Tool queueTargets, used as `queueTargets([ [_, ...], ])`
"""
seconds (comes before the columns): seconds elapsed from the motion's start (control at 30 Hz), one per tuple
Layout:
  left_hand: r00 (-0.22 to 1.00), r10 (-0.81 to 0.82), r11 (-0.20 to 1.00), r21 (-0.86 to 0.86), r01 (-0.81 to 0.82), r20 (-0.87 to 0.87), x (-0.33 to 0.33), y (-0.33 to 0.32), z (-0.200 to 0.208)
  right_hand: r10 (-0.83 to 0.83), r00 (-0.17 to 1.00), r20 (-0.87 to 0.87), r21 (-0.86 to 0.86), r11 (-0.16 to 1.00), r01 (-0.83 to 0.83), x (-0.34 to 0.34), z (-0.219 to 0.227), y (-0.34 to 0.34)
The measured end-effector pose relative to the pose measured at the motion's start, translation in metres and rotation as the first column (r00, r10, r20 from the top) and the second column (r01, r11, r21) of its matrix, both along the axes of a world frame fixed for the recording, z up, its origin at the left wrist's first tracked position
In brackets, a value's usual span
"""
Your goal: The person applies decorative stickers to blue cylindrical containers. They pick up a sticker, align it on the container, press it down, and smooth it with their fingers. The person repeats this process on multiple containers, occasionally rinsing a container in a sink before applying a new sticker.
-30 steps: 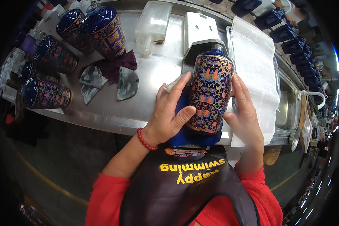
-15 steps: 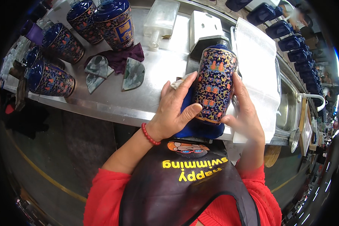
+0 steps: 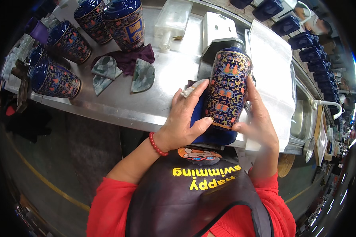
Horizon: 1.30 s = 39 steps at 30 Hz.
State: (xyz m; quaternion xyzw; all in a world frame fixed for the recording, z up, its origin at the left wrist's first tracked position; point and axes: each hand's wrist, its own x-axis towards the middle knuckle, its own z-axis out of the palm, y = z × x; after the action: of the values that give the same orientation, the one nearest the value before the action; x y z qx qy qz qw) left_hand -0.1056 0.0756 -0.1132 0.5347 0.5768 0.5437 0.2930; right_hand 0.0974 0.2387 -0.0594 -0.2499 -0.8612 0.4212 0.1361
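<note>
Far left of the white block (image 3: pixel 221 27), several blue bottles (image 3: pixel 57 79) stand in a cluster on the bench (image 3: pixel 168 75), their sides covered in floral decoration; that work looks done on the faces that show. Between them and the block lie a crumpled purple cloth (image 3: pixel 127 60) and grey-green marbled pieces (image 3: pixel 143 76), one lying apart and others overlapping. A colourless bottle (image 3: pixel 173 19) lies just left of the block, its neck toward the person.

Nearer the person than the block, and a little left of it, the left hand (image 3: pixel 182 116) is cupped along the left side of the patterned bottle (image 3: pixel 229 89), thumb at its lower edge (a pale wad is tucked among the fingers). The bottle lies on the near side of the block, above a blue cloth (image 3: pixel 222 137), neck pointing away. The right hand (image 3: pixel 261 116) holds its other side with fingers and thumb.

The bottle's upper face is fully patterned, so most of the decorating seems done; what is left, perhaps pressing or checking, I cannot tell, nor see its underside. Right of the block lie a white sheet (image 3: pixel 271 67) and, beyond, a row of blue containers (image 3: pixel 286 25).
</note>
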Motion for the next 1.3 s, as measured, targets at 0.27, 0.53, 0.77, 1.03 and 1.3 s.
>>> queueTargets([
  [0.27, 0.999, 0.016, 1.000, -0.016, -0.017, -0.035, 0.002, -0.002, 0.005, -0.021, 1.000, 0.007, -0.033, 0.999, 0.021, -0.002, 0.001, -0.002],
  [0.53, 0.996, 0.058, 0.997, -0.050, -0.061, -0.064, 0.007, -0.002, 0.010, -0.016, 1.000, -0.005, -0.011, 1.000, 0.016, -0.002, -0.002, -0.002],
  [0.77, 0.998, 0.061, 0.998, -0.008, -0.061, 0.020, 0.006, -0.001, 0.006, -0.001, 1.000, -0.001, 0.000, 1.000, 0.001, -0.001, -0.002, -0.001],
  [1.03, 0.998, 0.066, 0.997, -0.029, -0.065, 0.013, 0.010, 0.000, 0.010, -0.003, 1.000, -0.005, 0.011, 1.000, 0.003, -0.001, -0.003, -0.002],
  [1.3, 0.998, 0.058, 0.997, -0.059, -0.058, 0.005, 0.008, -0.002, 0.010, -0.003, 1.000, 0.010, 0.025, 1.000, 0.003, -0.002, -0.001, -0.003],
])
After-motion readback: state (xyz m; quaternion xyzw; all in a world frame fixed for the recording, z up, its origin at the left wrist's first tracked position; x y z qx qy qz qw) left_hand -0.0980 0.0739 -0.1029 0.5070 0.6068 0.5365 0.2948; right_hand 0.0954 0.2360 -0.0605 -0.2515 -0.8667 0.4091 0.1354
